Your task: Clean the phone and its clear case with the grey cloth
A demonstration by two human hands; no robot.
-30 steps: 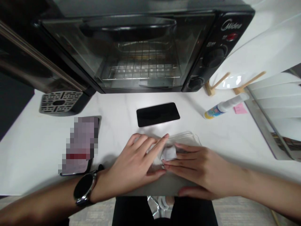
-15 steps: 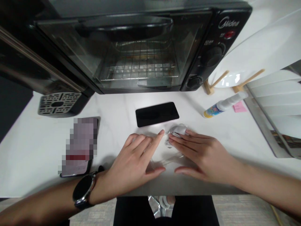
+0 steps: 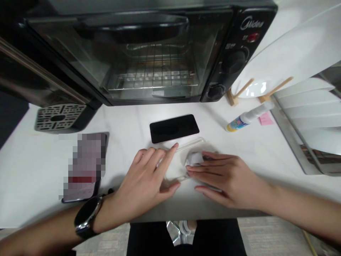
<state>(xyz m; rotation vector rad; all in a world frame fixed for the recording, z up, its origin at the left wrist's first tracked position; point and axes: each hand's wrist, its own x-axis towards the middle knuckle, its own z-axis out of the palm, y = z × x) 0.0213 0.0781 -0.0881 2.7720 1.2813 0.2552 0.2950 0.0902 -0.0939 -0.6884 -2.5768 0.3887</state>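
Observation:
A clear phone case (image 3: 178, 164) lies flat on the white counter between my hands. My left hand (image 3: 146, 174) rests over its left end, index finger stretched along the case and thumb apart at the near side. Beneath the pressed-together fingers of my right hand (image 3: 226, 176) is a crumpled whitish wipe (image 3: 194, 158), held down on the case's inner face; part of it is hidden. Just beyond the case sits a phone (image 3: 174, 128) with a dark screen.
A black toaster oven (image 3: 149, 67) stands at the back. Another phone (image 3: 86, 167), its screen blurred out, lies at left near a drip tray (image 3: 60, 117). A spray bottle (image 3: 249, 116) and a pink note (image 3: 265, 119) are at right, by a plate on a wooden stand (image 3: 232, 97).
My right hand has drawn the wipe from the case's far edge towards its near side. The far edge of the case now shows. The whole view has shifted slightly.

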